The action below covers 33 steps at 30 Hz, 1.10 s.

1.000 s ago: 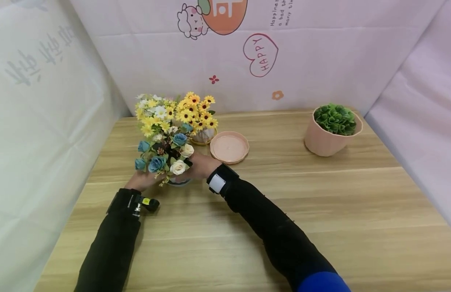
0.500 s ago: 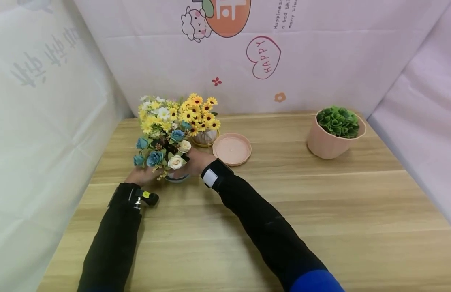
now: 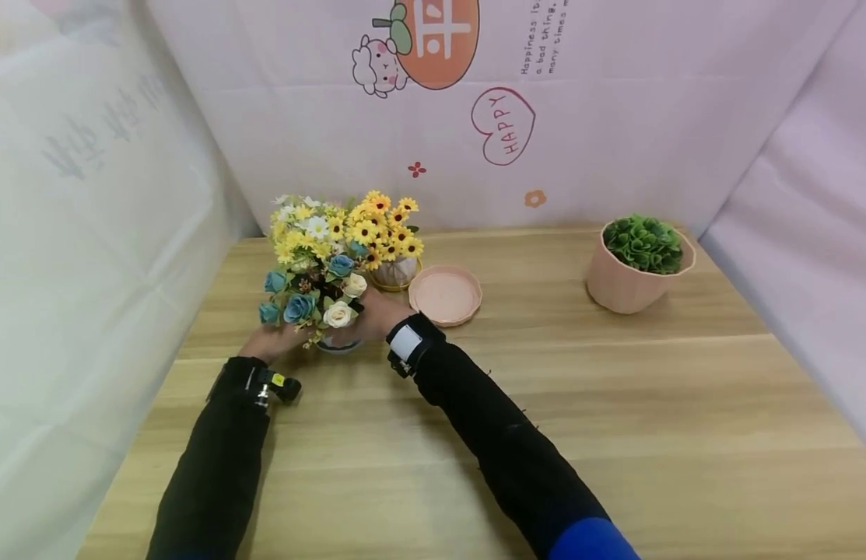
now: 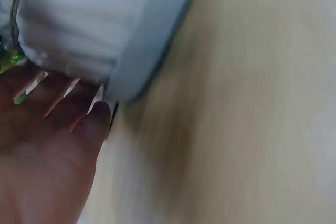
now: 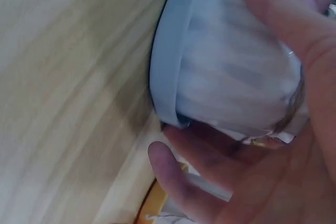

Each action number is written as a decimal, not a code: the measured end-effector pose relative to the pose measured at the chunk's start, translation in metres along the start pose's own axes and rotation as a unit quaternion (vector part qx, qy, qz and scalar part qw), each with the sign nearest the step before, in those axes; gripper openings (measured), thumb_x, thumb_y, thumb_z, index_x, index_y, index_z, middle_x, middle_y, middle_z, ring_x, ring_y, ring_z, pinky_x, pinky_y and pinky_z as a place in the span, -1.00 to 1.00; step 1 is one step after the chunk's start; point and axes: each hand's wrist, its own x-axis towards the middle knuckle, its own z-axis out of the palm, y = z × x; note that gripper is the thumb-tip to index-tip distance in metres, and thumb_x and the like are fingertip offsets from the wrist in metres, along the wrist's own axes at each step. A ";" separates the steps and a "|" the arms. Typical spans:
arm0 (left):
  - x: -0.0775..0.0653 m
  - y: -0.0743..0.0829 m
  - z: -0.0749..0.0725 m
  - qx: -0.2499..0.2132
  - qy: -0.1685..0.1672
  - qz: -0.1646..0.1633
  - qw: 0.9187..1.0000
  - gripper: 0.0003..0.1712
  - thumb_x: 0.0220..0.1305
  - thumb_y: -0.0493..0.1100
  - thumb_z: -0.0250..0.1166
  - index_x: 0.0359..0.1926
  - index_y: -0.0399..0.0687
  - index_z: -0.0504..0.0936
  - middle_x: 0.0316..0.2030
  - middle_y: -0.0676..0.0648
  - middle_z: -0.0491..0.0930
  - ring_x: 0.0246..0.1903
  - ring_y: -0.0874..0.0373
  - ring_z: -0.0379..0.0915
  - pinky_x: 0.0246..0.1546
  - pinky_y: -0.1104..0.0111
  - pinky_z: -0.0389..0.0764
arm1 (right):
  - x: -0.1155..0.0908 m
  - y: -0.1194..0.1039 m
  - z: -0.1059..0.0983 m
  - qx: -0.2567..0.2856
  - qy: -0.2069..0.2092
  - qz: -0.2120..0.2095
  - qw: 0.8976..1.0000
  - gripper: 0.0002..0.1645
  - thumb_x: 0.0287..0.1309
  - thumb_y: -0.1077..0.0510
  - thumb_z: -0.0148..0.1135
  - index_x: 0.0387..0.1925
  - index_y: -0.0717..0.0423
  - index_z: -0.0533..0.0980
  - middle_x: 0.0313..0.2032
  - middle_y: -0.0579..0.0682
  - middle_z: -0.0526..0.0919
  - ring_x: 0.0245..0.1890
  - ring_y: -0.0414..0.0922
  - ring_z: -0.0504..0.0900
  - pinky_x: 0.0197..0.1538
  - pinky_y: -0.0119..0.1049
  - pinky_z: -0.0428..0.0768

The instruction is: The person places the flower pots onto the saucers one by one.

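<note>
Blue and cream artificial roses [image 3: 299,307] stand in a white-wrapped flowerpot [image 5: 236,56] at the table's left. The pot sits in a grey-blue saucer [image 5: 170,51] on the wood. With thumb on one side and fingers on the other, my right hand [image 3: 380,315] holds the pot. My left hand [image 3: 275,342] grips it from the opposite side, its fingers [image 4: 63,95] against the wrapped wall near the saucer's rim. The blooms hide most of both hands in the head view. Close behind are yellow and white daisies [image 3: 299,233], their pot hidden.
Yellow dark-centred flowers [image 3: 380,229] stand in a wrapped pot on a yellow saucer [image 3: 390,286]. Beside it lies a pink saucer [image 3: 445,295]. A pink pot [image 3: 625,284] with a green plant [image 3: 643,245] is at the back right. White cloth hangs behind and along the sides.
The head view has shifted slightly. Both hands stay around the flowerpot with the roses, which keeps nearly the same place on the table.
</note>
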 end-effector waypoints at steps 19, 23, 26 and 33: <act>-0.089 0.006 0.025 0.043 -0.052 0.179 0.981 -0.32 0.52 -0.09 0.30 0.48 -0.35 0.36 0.43 -0.38 0.45 0.38 -0.36 0.45 0.34 -0.05 0.59 | -0.151 0.049 -0.070 -0.251 0.212 0.034 0.944 0.18 0.15 -0.18 0.59 0.56 0.27 0.20 0.37 0.37 0.48 0.34 0.31 0.51 0.34 0.30 0.57; -0.091 0.021 0.045 0.029 -0.104 0.182 0.977 -0.23 0.50 -0.03 0.33 0.53 -0.31 0.29 0.49 -0.36 0.38 0.46 -0.34 0.36 0.46 -0.14 0.44 | -0.200 0.066 -0.108 -0.300 0.303 0.045 0.903 0.07 0.15 -0.08 0.59 0.48 0.37 0.28 0.25 0.44 0.53 0.22 0.38 0.53 0.22 0.34 0.58; -0.080 0.040 0.066 0.030 -0.098 0.180 0.978 -0.07 0.45 0.06 0.37 0.61 -0.26 0.17 0.57 -0.32 0.26 0.55 -0.30 0.23 0.55 -0.19 0.28 | -0.227 0.082 -0.136 -0.324 0.344 0.084 0.877 -0.02 0.18 -0.05 0.56 0.40 0.43 0.34 0.18 0.51 0.52 0.13 0.46 0.51 0.10 0.40 0.56; -0.026 0.090 0.108 0.018 -0.025 0.133 0.991 0.22 0.39 0.27 0.38 0.72 -0.04 -0.17 0.69 -0.27 -0.04 0.65 -0.24 -0.01 0.60 -0.24 0.16 | -0.260 0.141 -0.163 -0.406 0.410 0.108 0.809 -0.26 0.11 0.04 0.59 0.08 0.52 0.49 -0.03 0.59 0.57 -0.10 0.55 0.56 0.07 0.46 0.53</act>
